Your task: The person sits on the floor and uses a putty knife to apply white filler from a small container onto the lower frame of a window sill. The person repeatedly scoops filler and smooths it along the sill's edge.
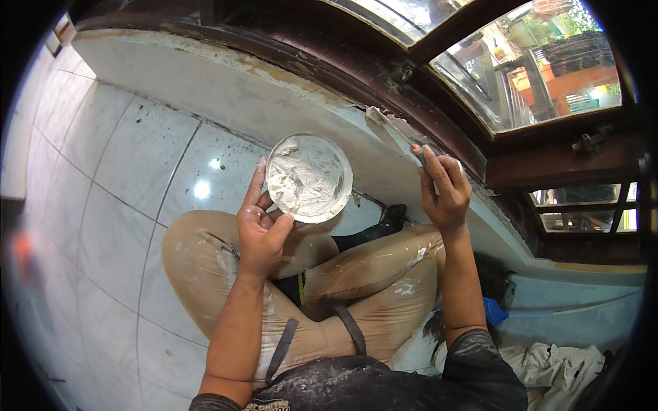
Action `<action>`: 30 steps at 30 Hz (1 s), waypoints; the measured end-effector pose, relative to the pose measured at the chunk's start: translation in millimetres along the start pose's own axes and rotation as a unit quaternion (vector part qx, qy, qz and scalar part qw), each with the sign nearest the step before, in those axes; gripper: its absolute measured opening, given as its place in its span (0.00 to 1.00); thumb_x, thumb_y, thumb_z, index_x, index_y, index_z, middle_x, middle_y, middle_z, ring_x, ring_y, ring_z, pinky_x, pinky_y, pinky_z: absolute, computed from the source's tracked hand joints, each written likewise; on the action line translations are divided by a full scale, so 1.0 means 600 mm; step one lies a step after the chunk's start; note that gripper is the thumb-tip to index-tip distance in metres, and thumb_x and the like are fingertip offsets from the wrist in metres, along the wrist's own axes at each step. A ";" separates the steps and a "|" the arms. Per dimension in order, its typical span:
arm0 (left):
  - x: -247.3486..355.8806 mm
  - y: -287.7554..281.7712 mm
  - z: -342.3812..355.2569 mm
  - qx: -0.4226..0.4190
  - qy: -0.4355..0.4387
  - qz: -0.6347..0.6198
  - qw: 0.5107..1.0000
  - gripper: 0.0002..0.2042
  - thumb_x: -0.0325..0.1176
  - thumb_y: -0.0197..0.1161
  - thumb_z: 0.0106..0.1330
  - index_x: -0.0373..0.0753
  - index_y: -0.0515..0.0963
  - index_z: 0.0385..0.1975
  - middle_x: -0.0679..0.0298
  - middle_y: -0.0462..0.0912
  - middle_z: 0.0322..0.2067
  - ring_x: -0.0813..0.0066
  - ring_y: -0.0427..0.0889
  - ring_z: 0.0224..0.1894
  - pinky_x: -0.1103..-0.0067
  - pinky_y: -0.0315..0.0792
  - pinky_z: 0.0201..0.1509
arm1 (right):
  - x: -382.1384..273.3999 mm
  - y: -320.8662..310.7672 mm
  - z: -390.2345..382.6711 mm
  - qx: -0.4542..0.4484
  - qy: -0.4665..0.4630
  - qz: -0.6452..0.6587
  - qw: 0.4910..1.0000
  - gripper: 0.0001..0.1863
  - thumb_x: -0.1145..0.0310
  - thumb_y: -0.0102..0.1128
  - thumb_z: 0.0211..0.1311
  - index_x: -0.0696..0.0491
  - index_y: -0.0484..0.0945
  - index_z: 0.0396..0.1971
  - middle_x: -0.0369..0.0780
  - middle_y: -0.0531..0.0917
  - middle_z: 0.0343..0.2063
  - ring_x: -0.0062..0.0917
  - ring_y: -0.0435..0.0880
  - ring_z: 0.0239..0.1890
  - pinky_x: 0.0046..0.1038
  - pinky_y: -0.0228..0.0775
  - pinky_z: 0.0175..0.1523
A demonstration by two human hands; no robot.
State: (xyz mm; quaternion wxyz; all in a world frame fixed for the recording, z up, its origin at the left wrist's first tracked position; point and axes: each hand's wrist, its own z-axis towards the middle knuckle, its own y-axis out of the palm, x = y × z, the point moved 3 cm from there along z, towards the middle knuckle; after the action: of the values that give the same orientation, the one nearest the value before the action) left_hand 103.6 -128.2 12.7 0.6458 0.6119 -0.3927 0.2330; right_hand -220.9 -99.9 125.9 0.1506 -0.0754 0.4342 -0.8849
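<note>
My left hand [264, 229] grips a round shallow tub [346, 198] by its side, thumb at the near rim. White putty [305, 175] fills the tub, its surface ridged and uneven. In my right hand [447, 188] is a putty knife [396, 133], its blade smeared with white and reaching up and left to the top edge of the low wall [274, 89]. Whether the blade presses on the edge or hovers just over it, I cannot tell. My fingers are closed around its handle, which they mostly hide.
Dark wooden window frames [466, 130] with glass panes rise behind the wall. My crossed legs [370, 274] in putty-spotted beige trousers rest on the white tiled floor [116, 240]. At the lower right are a crumpled pale cloth [555, 370] and a blue object [494, 312].
</note>
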 end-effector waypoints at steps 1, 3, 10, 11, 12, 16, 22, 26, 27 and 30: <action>0.000 0.002 0.000 0.000 -0.001 0.002 1.000 0.47 0.14 0.58 0.66 0.30 0.50 0.89 0.41 0.77 0.72 0.60 0.84 0.71 0.68 0.81 0.75 | 0.003 -0.001 0.000 0.000 0.001 -0.009 1.000 0.28 0.81 0.81 0.58 0.53 0.92 0.62 0.40 0.83 0.38 0.31 0.85 0.35 0.37 0.80 0.40; -0.005 -0.002 0.001 0.002 0.001 0.011 1.000 0.47 0.14 0.58 0.66 0.30 0.50 0.89 0.42 0.77 0.72 0.61 0.83 0.72 0.68 0.80 0.75 | 0.008 0.003 0.002 0.018 -0.028 -0.023 0.999 0.28 0.80 0.81 0.58 0.52 0.92 0.61 0.39 0.83 0.38 0.31 0.85 0.35 0.36 0.81 0.39; -0.017 -0.010 0.011 0.001 0.009 0.016 1.000 0.47 0.14 0.60 0.66 0.30 0.52 0.89 0.43 0.77 0.73 0.64 0.82 0.71 0.69 0.78 0.76 | 0.012 0.004 0.002 0.050 -0.103 -0.063 0.991 0.27 0.80 0.83 0.57 0.54 0.92 0.60 0.40 0.84 0.40 0.31 0.86 0.34 0.33 0.80 0.39; -0.016 -0.010 0.011 0.003 0.006 0.014 1.000 0.47 0.15 0.60 0.66 0.30 0.52 0.89 0.43 0.78 0.73 0.64 0.82 0.71 0.69 0.78 0.76 | 0.008 0.001 0.002 0.055 -0.106 -0.058 0.991 0.27 0.80 0.83 0.57 0.55 0.92 0.59 0.41 0.84 0.41 0.32 0.86 0.34 0.33 0.80 0.39; -0.013 -0.008 0.011 0.004 0.003 0.012 1.000 0.47 0.15 0.60 0.66 0.30 0.52 0.89 0.43 0.78 0.73 0.64 0.82 0.71 0.69 0.78 0.76 | 0.004 -0.004 0.004 0.060 -0.109 -0.053 0.991 0.26 0.80 0.83 0.57 0.56 0.92 0.59 0.42 0.84 0.41 0.32 0.86 0.34 0.33 0.80 0.39; -0.010 -0.008 0.009 0.007 -0.005 0.015 1.000 0.47 0.15 0.60 0.65 0.31 0.52 0.89 0.44 0.78 0.72 0.64 0.82 0.71 0.69 0.79 0.75 | -0.015 -0.026 0.020 0.093 -0.134 -0.045 0.986 0.25 0.80 0.82 0.58 0.59 0.91 0.58 0.43 0.85 0.40 0.33 0.87 0.34 0.34 0.81 0.39; -0.009 -0.007 0.011 0.012 0.007 0.016 1.000 0.47 0.16 0.60 0.66 0.30 0.52 0.89 0.44 0.79 0.72 0.65 0.83 0.71 0.69 0.79 0.75 | 0.030 0.000 0.008 0.036 -0.117 -0.014 0.992 0.26 0.82 0.81 0.60 0.61 0.89 0.60 0.43 0.84 0.39 0.35 0.87 0.34 0.37 0.82 0.39; -0.010 -0.008 0.011 0.008 -0.002 0.010 1.000 0.47 0.16 0.60 0.66 0.30 0.52 0.89 0.45 0.79 0.71 0.66 0.82 0.71 0.69 0.79 0.75 | 0.043 0.012 0.009 0.024 -0.110 -0.012 0.994 0.26 0.84 0.80 0.61 0.62 0.88 0.61 0.43 0.84 0.38 0.34 0.86 0.34 0.36 0.82 0.39; -0.010 -0.008 0.009 0.009 -0.010 0.005 1.000 0.47 0.16 0.60 0.66 0.30 0.52 0.89 0.45 0.79 0.71 0.66 0.82 0.71 0.69 0.79 0.75 | 0.043 0.012 0.008 0.023 -0.109 -0.013 0.994 0.26 0.84 0.80 0.61 0.62 0.88 0.61 0.43 0.84 0.38 0.34 0.86 0.34 0.36 0.82 0.38; -0.010 -0.008 0.009 0.009 -0.012 0.003 1.000 0.47 0.16 0.60 0.66 0.30 0.52 0.89 0.45 0.79 0.71 0.66 0.82 0.71 0.69 0.79 0.75 | 0.041 0.008 0.005 0.026 -0.114 -0.021 0.993 0.26 0.83 0.80 0.61 0.61 0.88 0.61 0.43 0.84 0.38 0.34 0.86 0.34 0.36 0.81 0.38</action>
State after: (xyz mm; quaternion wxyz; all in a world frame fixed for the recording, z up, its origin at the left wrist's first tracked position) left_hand 102.6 -133.3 4.9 0.6347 0.6193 -0.4001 0.2314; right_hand -242.3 -113.3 124.0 0.1820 -0.1808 0.3896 -0.8845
